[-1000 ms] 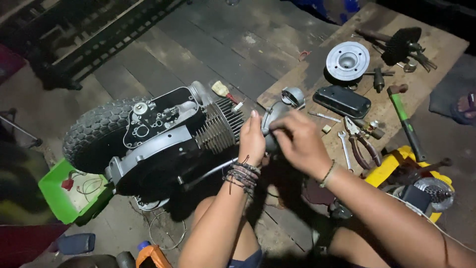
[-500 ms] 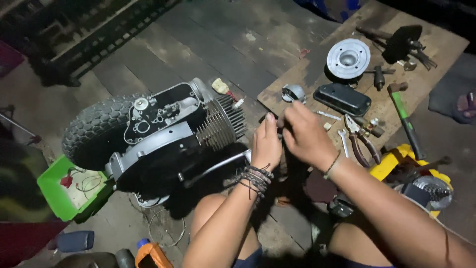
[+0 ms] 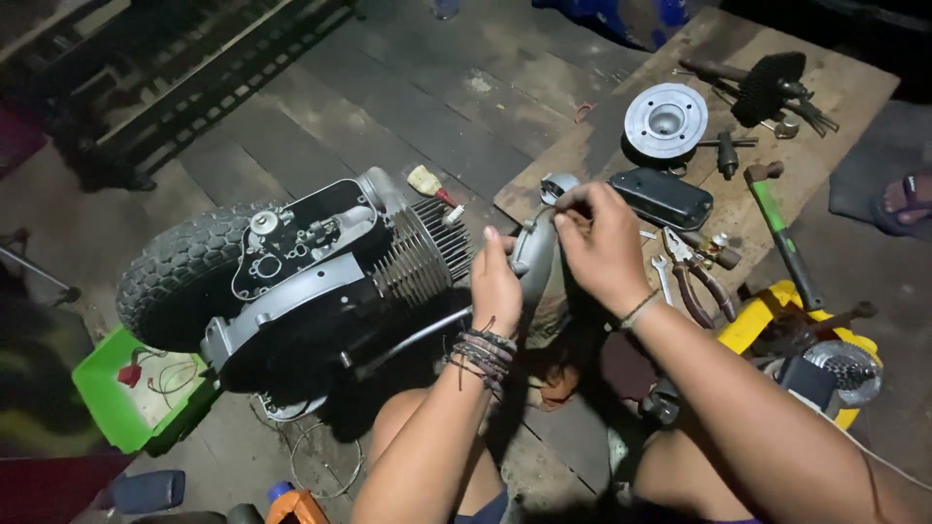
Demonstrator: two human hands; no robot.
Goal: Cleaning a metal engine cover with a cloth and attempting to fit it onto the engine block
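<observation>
Between the two hands sits a grey metal cover, just at three o'clock of the finned cylinder, its long axis running roughly twelve to six. Left hand grips its nine o'clock edge, fingers curled on it. Right hand pinches its top end from three o'clock, fingertips closed there; both hands touch it equally. Beyond, at nine o'clock, lies the engine with tyre; pliers and a hammer rest on the board.

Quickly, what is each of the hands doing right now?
Left hand: closed on the grey metal cover, gripping its left side.
Right hand: fingers pinched at the cover's top edge.
</observation>
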